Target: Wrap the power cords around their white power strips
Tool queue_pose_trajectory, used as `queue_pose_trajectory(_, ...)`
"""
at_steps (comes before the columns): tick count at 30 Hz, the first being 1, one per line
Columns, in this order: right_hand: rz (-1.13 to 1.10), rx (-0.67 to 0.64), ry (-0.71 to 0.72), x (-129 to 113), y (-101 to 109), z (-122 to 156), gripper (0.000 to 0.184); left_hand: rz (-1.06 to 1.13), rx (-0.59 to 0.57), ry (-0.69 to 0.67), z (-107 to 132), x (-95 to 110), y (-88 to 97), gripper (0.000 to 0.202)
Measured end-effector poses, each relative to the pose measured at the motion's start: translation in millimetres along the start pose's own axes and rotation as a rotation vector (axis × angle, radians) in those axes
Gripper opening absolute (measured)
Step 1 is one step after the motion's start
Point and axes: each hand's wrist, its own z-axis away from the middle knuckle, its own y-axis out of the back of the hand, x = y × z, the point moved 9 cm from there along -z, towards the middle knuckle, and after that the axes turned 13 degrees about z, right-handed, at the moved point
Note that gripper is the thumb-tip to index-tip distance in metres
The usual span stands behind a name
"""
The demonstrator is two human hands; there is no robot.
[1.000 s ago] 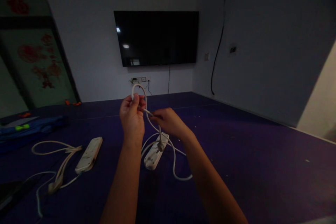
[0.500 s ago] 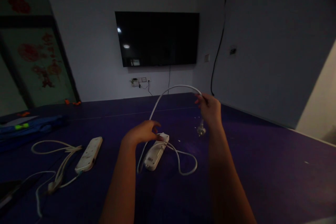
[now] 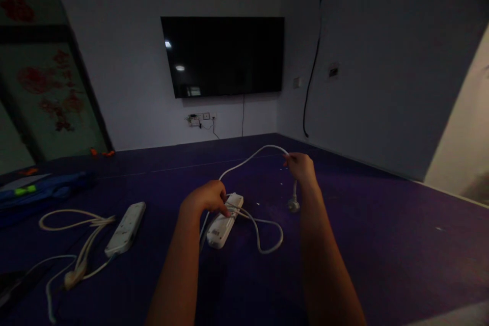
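A white power strip [image 3: 220, 234] lies at a slant on the purple surface, part of its white cable [image 3: 269, 220] looped across its top. My left hand [image 3: 205, 197] is over the strip, thumb and fingers closed on the cable where it crosses the top; the fingertips partly hide the contact. Held up to the right, my right hand [image 3: 301, 167] pinches the same cable close to its plug end. Below that hand dangles the plug [image 3: 293, 205], just above or touching the surface. Between both hands the cable rises in a low arc.
To the left lies a second white power strip [image 3: 126, 229] with its cable bundled [image 3: 88, 249]. Blue cloth [image 3: 61, 185] lies farther left, near small orange things [image 3: 109, 153]. A television [image 3: 225, 56] hangs on the far wall, and a black cable [image 3: 312, 76] runs down the right wall.
My right hand has come down with the cable, so its arc is lower and flatter. My left fingers have closed down onto the cable over the strip. The view has shifted slightly.
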Motion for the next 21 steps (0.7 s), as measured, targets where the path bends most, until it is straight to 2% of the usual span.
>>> queue_pose_trajectory(2,0.039,-0.092,-0.062,12,-19,0,0.031,0.033,-0.031,0.067,-1,-8,-4.7,0.023)
queue_pose_trajectory(5,0.065,-0.154,-0.113,25,-38,1,0.029,0.045,-0.044,0.117,-2,-13,-8.1,0.021)
queue_pose_trajectory(15,0.111,-0.226,-0.258,60,-64,4,0.03,0.09,-0.143,0.128,-9,-13,-21.2,0.024)
queue_pose_trajectory(21,0.198,-0.294,-0.413,82,-80,17,0.068,0.051,-0.237,0.123,-13,-7,-37.1,0.027)
